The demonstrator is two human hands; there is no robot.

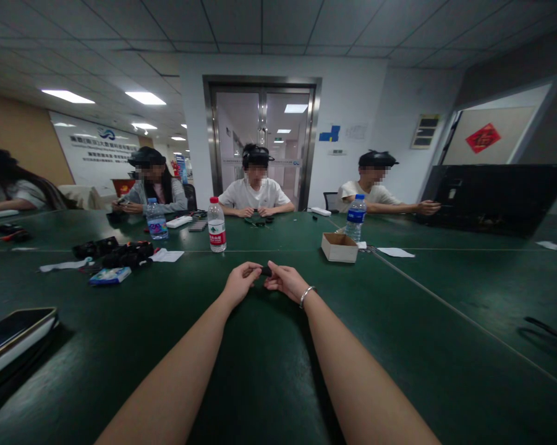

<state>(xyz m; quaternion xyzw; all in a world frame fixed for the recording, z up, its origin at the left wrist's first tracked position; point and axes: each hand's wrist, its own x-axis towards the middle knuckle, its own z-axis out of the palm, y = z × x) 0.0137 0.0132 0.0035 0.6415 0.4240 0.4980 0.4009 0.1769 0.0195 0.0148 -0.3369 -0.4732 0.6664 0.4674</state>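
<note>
Both of my arms reach forward over the green table (269, 371). Between the fingertips is a small black object (266, 271), too small and partly covered for me to tell its kind. My left hand (241, 284) pinches its left end with thumb and fingers. From the other side my right hand (285, 281), with a silver bangle (306, 296) at the wrist, grips the right end. The hands almost meet, a little above the tabletop. An open cardboard box (339, 248) stands ahead to the right, and a red-capped water bottle (216, 225) ahead to the left.
Blue-capped bottles (157, 219) (356, 217) stand farther off. Black gear (127, 252), a blue-and-white packet (110, 275) and papers lie left. A phone (13, 334) is at the near left. Several people sit around the table; a large black screen (496, 198) stands right.
</note>
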